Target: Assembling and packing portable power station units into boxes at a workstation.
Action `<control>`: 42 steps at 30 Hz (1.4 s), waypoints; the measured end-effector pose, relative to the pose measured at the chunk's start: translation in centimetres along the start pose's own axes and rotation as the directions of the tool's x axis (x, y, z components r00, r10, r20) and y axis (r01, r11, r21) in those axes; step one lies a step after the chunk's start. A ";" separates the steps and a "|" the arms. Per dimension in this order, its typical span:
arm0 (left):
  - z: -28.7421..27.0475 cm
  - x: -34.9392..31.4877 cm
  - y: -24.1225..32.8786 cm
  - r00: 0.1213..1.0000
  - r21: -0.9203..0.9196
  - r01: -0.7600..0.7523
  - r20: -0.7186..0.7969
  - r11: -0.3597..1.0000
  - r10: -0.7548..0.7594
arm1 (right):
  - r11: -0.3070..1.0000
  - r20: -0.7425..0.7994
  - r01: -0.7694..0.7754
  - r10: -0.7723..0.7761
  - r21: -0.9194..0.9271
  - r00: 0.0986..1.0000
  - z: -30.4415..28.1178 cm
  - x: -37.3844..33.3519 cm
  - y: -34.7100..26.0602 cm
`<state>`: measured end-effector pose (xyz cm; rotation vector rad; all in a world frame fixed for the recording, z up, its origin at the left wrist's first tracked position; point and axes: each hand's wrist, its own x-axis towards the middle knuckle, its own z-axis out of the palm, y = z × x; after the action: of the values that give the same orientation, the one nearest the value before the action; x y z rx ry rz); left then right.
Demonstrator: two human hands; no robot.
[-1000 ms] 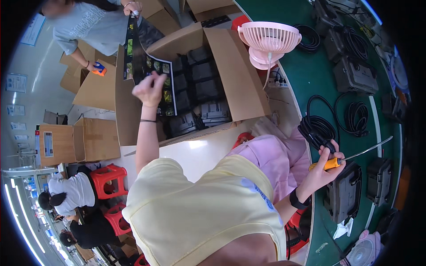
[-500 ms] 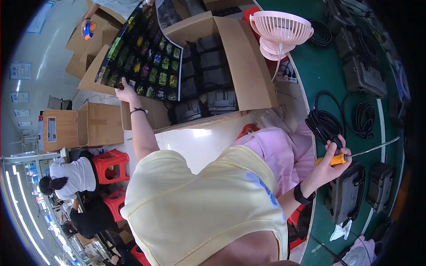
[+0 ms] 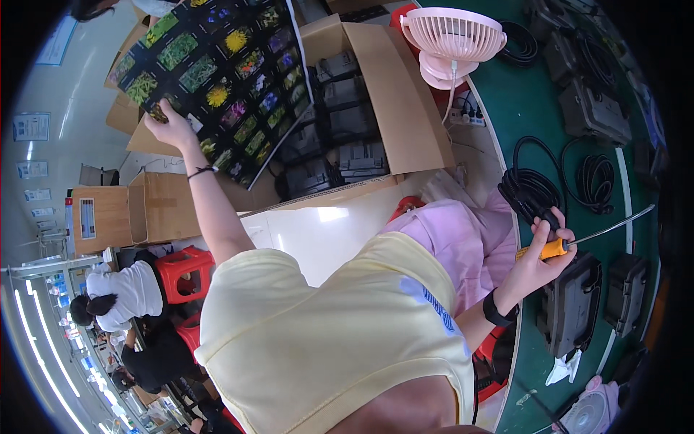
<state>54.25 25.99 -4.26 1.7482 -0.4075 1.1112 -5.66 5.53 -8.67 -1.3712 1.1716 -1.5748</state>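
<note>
My left hand grips the lower left edge of a large black poster covered with rows of small plant and flower pictures. The poster is raised and slanted, hiding part of an open cardboard box that holds several dark grey cases. Over the green table, my right hand is closed around the orange handle of a screwdriver, its long metal shaft pointing right. The same fingers touch a black cable end by a coiled black cable; whether they grip it, I cannot tell.
A pink fan stands at the green table's far edge. More dark cases and another cable coil lie on the table. Behind my left arm are cardboard boxes, a red stool and seated people.
My left hand has moved up and left with the poster, which has swung and now shows its pictures larger. The person's hand with the orange-and-blue item is gone from view. My right hand has barely moved.
</note>
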 end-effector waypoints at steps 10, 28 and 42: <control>10.0 1.7 -12.8 0.845 0.439 0.151 0.408 0.886 -0.346 | 1.000 -0.014 0.003 -0.003 -0.008 1.000 0.2 -0.2 -0.1; 5.3 -38.2 -12.0 -0.511 0.434 -0.316 0.672 0.844 -0.536 | 0.996 -0.026 -0.010 0.008 -0.091 1.000 0.9 -0.6 -0.4; 0.5 -40.1 -5.3 -0.408 0.029 -0.666 0.823 0.746 -0.396 | 0.996 -0.054 -0.011 0.006 -0.092 0.999 1.3 -0.8 -0.2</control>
<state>37.17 19.60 -40.33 3.0497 -1.6360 -0.9728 -4.27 6.15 -8.73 -1.3886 1.2956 -1.5770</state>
